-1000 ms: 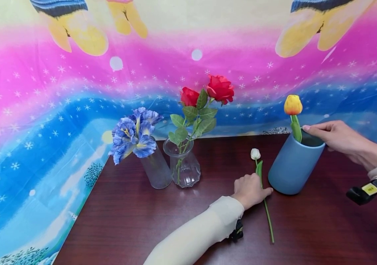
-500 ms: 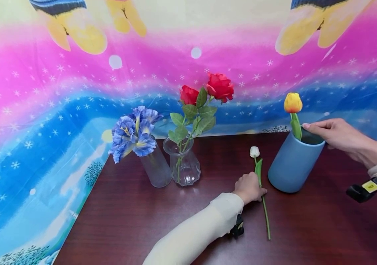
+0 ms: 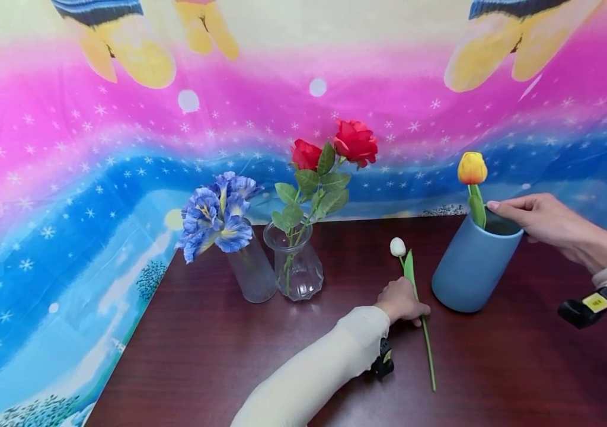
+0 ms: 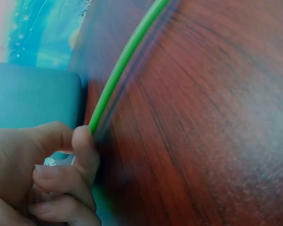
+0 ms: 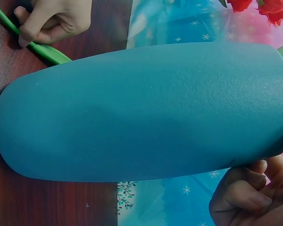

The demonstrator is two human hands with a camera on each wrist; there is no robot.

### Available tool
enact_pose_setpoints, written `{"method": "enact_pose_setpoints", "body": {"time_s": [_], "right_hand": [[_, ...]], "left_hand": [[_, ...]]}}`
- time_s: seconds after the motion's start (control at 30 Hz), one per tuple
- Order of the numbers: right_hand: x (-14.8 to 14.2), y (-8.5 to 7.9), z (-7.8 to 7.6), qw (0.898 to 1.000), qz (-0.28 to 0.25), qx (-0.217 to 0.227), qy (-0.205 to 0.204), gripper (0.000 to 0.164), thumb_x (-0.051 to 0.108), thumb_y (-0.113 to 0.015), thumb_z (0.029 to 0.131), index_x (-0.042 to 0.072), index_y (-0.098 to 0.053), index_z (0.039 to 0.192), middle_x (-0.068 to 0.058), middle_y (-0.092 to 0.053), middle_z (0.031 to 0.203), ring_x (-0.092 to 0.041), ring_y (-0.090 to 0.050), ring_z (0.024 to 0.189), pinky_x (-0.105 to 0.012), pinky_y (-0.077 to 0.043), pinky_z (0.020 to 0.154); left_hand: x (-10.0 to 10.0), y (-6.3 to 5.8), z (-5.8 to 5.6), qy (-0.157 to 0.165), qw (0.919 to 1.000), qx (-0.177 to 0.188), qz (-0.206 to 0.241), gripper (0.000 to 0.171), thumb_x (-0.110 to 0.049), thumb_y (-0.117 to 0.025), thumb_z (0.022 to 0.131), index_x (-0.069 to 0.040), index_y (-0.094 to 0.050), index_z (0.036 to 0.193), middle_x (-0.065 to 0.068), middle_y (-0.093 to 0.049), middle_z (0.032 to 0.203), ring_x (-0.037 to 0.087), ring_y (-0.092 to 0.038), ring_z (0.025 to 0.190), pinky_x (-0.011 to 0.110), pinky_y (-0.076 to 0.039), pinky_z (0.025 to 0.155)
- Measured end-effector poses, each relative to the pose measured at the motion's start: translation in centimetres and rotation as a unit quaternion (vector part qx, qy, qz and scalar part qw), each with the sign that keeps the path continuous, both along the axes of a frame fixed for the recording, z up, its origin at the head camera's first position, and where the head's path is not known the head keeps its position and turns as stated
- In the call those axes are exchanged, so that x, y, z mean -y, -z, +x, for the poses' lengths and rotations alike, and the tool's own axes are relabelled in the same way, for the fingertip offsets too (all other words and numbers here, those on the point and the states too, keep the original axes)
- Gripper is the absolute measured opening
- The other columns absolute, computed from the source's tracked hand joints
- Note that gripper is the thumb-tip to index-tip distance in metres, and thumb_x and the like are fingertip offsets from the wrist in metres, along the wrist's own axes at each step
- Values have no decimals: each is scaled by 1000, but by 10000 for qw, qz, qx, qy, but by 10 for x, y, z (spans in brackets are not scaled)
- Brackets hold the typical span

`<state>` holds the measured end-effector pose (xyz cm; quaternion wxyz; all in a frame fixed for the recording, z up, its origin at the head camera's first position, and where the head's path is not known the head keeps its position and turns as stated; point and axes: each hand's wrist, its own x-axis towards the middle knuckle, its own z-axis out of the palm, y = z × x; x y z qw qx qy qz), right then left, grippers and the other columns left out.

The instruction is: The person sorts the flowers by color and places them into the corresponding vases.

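Low over the table, my left hand (image 3: 402, 301) pinches the green stem of a white tulip (image 3: 397, 247) between thumb and forefinger. The bloom points toward the back of the table and the stem's cut end toward the front. In the left wrist view the stem (image 4: 117, 70) runs up from the fingertips, its shadow close beside it. My right hand (image 3: 546, 220) holds the rim of a blue vase (image 3: 475, 267), thumb at the mouth and the other fingers (image 5: 245, 190) curled against the outside. A yellow-orange tulip (image 3: 472, 168) stands in this vase, its lower stem hidden inside.
Left of the hands, a clear glass vase (image 3: 303, 273) holds red roses (image 3: 355, 142). Beside it stands a frosted vase (image 3: 252, 270) with blue-purple irises (image 3: 213, 213). A printed cloth (image 3: 261, 101) hangs behind the dark wooden table (image 3: 218, 356).
The white tulip's bloom has swung left, away from the blue vase, and my left hand has shifted slightly left and toward the front. My right hand and the blue vase have stayed put.
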<state>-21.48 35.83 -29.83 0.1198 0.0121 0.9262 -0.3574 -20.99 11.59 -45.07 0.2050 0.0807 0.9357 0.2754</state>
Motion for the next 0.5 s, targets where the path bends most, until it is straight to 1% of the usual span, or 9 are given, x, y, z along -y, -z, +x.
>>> {"method": "enact_pose_setpoints", "body": {"time_s": [0.13, 0.27, 0.37, 0.5], "right_hand": [[-1, 0, 0, 10000, -43, 0, 2, 80, 58, -37, 104, -6, -30, 152, -38, -17, 159, -57, -23, 142, -55, -51, 90], [-1, 0, 0, 10000, -62, 1, -6, 80, 58, -37, 104, -5, -30, 152, -38, -18, 159, -57, -23, 141, -53, -51, 89], [-1, 1, 0, 10000, -81, 11, -13, 80, 58, -37, 104, -5, -30, 152, -38, -18, 159, -57, -23, 142, -56, -51, 91], [0, 1, 0, 9999, -94, 33, -10, 80, 58, -36, 104, -6, -29, 153, -38, -17, 159, -58, -22, 142, -62, -48, 94]], "left_hand": [[2, 5, -4, -45, 9993, 319, 174, 36, -35, -76, 85, -14, -64, 58, -5, -63, 46, 10, -57, 56, 26, -42, 56], [6, 5, -3, -74, 9978, 502, 419, 42, -35, -74, 86, -14, -64, 51, -3, -58, 45, 13, -50, 49, 26, -37, 53], [8, 3, -1, -207, 9957, 548, 716, 43, -30, -73, 86, -12, -63, 49, -1, -52, 44, 14, -45, 46, 25, -34, 51], [8, 3, 1, -493, 9904, 627, 1128, 43, -23, -71, 86, -11, -61, 47, -1, -46, 41, 14, -41, 44, 24, -31, 48]]}}
